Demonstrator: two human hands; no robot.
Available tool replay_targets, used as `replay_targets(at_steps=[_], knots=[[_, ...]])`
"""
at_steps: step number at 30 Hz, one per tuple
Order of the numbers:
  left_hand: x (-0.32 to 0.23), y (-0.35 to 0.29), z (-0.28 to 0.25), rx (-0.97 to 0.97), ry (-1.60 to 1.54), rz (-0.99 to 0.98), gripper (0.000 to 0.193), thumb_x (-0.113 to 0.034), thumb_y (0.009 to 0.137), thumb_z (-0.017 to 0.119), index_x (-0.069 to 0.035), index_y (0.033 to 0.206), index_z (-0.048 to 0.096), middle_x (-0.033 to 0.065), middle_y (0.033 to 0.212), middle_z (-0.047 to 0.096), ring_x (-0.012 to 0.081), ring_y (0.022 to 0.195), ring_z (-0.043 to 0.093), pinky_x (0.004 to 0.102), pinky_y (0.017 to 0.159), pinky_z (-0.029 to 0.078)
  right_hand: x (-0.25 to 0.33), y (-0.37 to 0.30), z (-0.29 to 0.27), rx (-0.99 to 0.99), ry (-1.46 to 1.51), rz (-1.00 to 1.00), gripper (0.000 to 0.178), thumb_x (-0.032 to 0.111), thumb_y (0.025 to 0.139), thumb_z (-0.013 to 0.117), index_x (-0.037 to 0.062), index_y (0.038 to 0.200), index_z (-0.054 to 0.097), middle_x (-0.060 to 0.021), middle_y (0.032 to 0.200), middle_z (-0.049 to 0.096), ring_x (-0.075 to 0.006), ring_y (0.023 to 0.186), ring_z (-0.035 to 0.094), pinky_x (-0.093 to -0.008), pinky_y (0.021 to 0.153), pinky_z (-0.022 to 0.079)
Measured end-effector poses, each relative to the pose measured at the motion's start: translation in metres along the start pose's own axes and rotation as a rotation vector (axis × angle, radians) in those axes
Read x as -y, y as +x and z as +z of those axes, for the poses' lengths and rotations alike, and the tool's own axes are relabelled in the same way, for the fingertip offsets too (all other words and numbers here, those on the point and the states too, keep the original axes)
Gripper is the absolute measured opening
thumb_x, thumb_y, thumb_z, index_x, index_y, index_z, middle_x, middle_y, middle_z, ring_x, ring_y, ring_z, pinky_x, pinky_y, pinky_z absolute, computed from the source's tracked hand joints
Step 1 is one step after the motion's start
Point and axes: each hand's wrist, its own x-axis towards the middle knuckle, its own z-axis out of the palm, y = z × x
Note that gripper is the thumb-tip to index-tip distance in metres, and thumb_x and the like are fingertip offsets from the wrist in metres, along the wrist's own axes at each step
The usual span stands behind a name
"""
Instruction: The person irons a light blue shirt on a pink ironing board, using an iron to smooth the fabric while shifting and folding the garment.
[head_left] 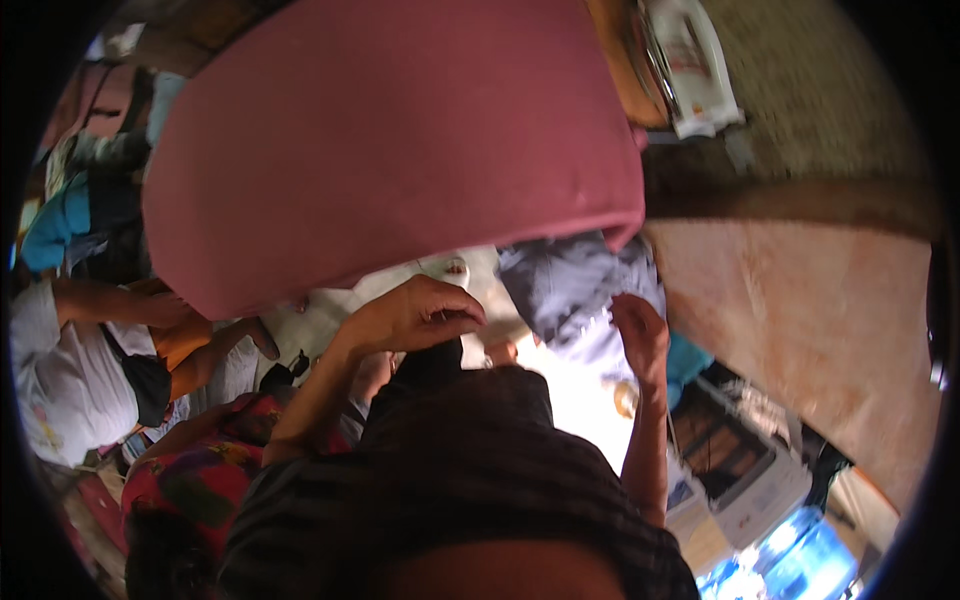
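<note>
A broad board or table covered in a plain dark pink cloth (400, 140) fills the upper middle. My left hand (420, 310) is raised just below its near edge, fingers loosely bent and the thumb a little apart, with nothing seen in it. Off to the right, my right hand (641, 335) hangs in the air, its fingers curved and nothing visible between them. Beyond that hand a dark grey cloth (575, 290) hangs below the pink edge; I cannot tell whether the fingertips touch it. A white iron (692, 70) rests at the far right of the cloth.
People sit close on the left, one in a white shirt (85, 395), another in a red patterned top (200, 490). A worn wall or panel (800, 310) stands on the right. Lower right are a grey appliance (760, 495) and a blue water jug (810, 555).
</note>
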Motion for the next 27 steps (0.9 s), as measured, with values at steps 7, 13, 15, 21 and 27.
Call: replay_targets(at_steps=[7,13,15,21,27], knots=[[-0.019,-0.054,-0.11,-0.725,0.275,0.103,0.024,-0.015,0.09,0.068,-0.007,0.113,0.068,0.0114,0.108,0.069,0.0253,0.099,0.066,0.0369,0.083,0.052,0.168,0.077,0.08,-0.122,-0.131,-0.517,0.023,-0.008,0.086,0.063,0.0036,0.106,0.067,-0.0093,0.098,0.068,-0.0213,0.092,0.068,-0.0333,0.083,0.054],[0.051,-0.07,-0.155,-1.025,0.885,-0.131,0.053,-0.037,0.09,0.065,-0.016,0.137,0.053,0.0153,0.151,0.039,0.0392,0.14,0.033,0.0564,0.11,0.029,0.192,0.174,0.148,-0.156,-0.557,-0.826,0.036,0.01,0.092,0.062,0.008,0.128,0.059,-0.0148,0.134,0.056,-0.0351,0.121,0.055,-0.0474,0.097,0.046],[0.064,-0.085,-0.156,-1.057,0.906,-0.293,0.062,-0.048,0.09,0.062,-0.019,0.143,0.049,0.0153,0.156,0.03,0.0411,0.144,0.025,0.0606,0.113,0.021,0.179,0.18,0.163,-0.168,-0.866,-0.824,0.038,0.02,0.094,0.06,0.0099,0.131,0.057,-0.0137,0.14,0.05,-0.0361,0.128,0.048,-0.0517,0.102,0.04],[0.098,-0.151,-0.175,-1.3,0.907,-0.641,0.068,-0.058,0.091,0.053,-0.021,0.148,0.043,0.0136,0.16,0.026,0.04,0.147,0.02,0.0608,0.115,0.017,0.173,0.187,0.165,-0.156,-0.95,-0.727,0.046,0.038,0.096,0.054,0.0116,0.134,0.056,-0.0136,0.145,0.046,-0.0369,0.135,0.04,-0.0574,0.109,0.029],[0.142,-0.233,-0.212,-1.541,0.865,-0.956,0.067,-0.058,0.095,0.047,-0.021,0.15,0.04,0.0127,0.16,0.027,0.0374,0.148,0.021,0.0587,0.116,0.017,0.17,0.191,0.164,-0.129,-0.962,-0.757,0.051,0.048,0.101,0.045,0.0108,0.133,0.056,-0.0141,0.145,0.046,-0.0376,0.133,0.042,-0.0564,0.107,0.033]])
